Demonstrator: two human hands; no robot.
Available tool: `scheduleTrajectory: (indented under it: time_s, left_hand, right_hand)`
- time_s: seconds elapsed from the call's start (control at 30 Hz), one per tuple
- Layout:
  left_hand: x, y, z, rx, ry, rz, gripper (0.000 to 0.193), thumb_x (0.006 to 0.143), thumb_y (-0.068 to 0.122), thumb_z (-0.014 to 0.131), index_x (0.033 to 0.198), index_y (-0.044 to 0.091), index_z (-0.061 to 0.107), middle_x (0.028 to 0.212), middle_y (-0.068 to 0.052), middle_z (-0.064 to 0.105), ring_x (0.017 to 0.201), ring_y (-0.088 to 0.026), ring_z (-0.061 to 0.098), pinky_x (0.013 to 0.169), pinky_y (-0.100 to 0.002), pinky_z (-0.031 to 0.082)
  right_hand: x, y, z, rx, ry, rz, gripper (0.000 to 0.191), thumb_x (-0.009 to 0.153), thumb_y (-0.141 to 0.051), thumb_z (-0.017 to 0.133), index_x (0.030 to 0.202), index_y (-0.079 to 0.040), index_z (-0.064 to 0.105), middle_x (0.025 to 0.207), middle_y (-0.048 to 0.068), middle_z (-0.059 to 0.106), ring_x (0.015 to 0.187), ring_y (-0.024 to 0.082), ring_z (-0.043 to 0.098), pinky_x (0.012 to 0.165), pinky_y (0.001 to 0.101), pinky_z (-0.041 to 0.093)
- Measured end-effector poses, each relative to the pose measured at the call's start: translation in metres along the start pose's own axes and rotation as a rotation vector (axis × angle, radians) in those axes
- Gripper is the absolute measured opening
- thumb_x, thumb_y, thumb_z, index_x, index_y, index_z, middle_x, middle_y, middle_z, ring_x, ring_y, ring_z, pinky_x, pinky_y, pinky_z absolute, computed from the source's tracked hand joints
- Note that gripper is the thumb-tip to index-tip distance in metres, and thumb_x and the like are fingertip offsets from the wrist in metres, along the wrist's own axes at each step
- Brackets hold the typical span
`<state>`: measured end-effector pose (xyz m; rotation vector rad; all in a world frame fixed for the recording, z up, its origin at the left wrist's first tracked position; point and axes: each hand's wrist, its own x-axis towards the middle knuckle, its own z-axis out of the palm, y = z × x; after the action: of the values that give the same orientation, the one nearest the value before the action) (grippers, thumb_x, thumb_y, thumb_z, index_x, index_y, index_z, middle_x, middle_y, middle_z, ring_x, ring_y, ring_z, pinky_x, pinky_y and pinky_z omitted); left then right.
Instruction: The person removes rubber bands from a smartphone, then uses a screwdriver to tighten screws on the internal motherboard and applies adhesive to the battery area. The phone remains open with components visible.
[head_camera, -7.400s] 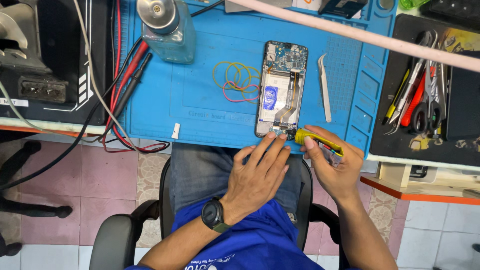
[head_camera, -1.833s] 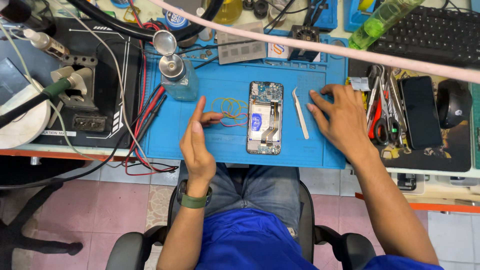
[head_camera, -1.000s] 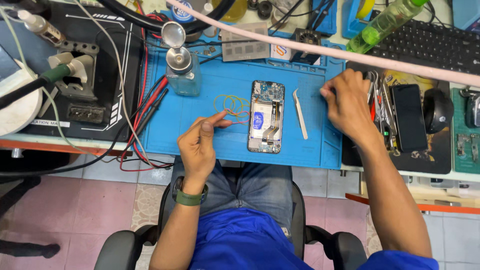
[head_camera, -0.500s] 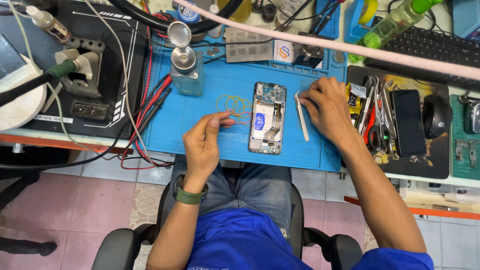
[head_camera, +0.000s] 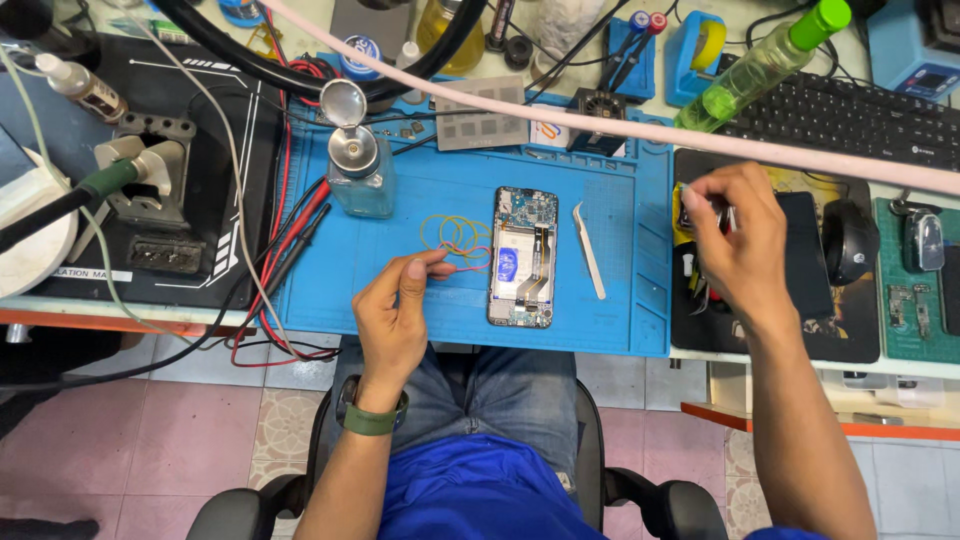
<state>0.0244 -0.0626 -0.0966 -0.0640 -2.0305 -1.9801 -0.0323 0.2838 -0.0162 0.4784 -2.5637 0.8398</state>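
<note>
Head view: an opened phone lies back-up near the middle of a blue mat, its rear cover off, showing a green-blue circuit board at the top, a blue-labelled battery in the centre and orange-brown flex cables running down its right side. Just left of it sits a loose tangle of yellow and red rubber bands. The left hand rests on the mat near its front edge, fingers curled and thumb and forefinger pinching a red band at the tangle's edge. The right hand hovers over the black pad past the mat's right edge, fingertips closed around a small tool too slim to identify. White tweezers lie just right of the phone. At the mat's back-left corner stands a clear bottle with a round metal pump top. Along the bench's back edge are a green-capped spray bottle, lying tilted, and a black keyboard.
</note>
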Motion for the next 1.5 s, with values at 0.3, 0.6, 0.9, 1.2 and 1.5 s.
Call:
scheduleTrajectory:
  time_s: [0.3, 0.6, 0.9, 1.2, 1.5]
  left_hand:
    - [0.000, 0.004, 0.006, 0.103, -0.003, 0.069, 0.029, 0.110, 0.021, 0.055, 0.113, -0.001, 0.073, 0.096, -0.011, 0.077, 0.090, -0.018, 0.074, 0.082, -0.029, 0.057]
    - [-0.001, 0.011, 0.005, 0.186, 0.032, 0.087, 0.025, 0.108, 0.020, 0.058, 0.109, 0.000, 0.074, 0.092, -0.009, 0.078, 0.086, -0.019, 0.072, 0.078, -0.031, 0.056]
    - [-0.002, 0.008, 0.010, 0.308, 0.042, 0.233, 0.021, 0.108, 0.016, 0.060, 0.106, 0.001, 0.074, 0.094, -0.008, 0.076, 0.085, -0.024, 0.068, 0.081, -0.036, 0.051]
    - [-0.006, 0.002, 0.009, 0.342, 0.003, 0.298, 0.013, 0.104, 0.013, 0.067, 0.106, 0.003, 0.074, 0.093, -0.008, 0.075, 0.084, -0.024, 0.068, 0.079, -0.037, 0.049]
    - [-0.006, 0.005, 0.013, 0.450, -0.163, 0.380, 0.026, 0.097, 0.011, 0.072, 0.123, 0.006, 0.073, 0.111, -0.005, 0.074, 0.103, -0.023, 0.066, 0.091, -0.039, 0.046]
  right_hand:
    - [-0.010, -0.012, 0.033, -0.123, -0.198, -0.194, 0.016, 0.093, -0.006, 0.073, 0.107, 0.001, 0.073, 0.102, 0.013, 0.070, 0.097, 0.031, 0.064, 0.085, 0.0402, 0.052]
    - [0.020, -0.013, 0.054, -0.434, -0.385, -0.446, 0.017, 0.082, -0.009, 0.071, 0.098, -0.004, 0.073, 0.088, 0.009, 0.063, 0.089, 0.029, 0.061, 0.078, 0.0397, 0.052]
    - [0.027, -0.015, 0.043, -0.337, -0.342, -0.365, 0.017, 0.088, -0.009, 0.073, 0.099, 0.001, 0.063, 0.095, 0.015, 0.060, 0.094, 0.034, 0.060, 0.083, 0.0435, 0.051]
    - [-0.143, -0.032, -0.055, -0.117, -0.245, 0.439, 0.014, 0.105, -0.014, 0.059, 0.099, -0.002, 0.058, 0.087, 0.010, 0.058, 0.073, 0.020, 0.057, 0.069, 0.0332, 0.047]
    - [-0.202, -0.053, -0.054, -0.272, -0.623, 0.947, 0.021, 0.091, -0.021, 0.077, 0.100, -0.003, 0.072, 0.098, 0.005, 0.073, 0.082, 0.023, 0.065, 0.061, 0.0340, 0.055]
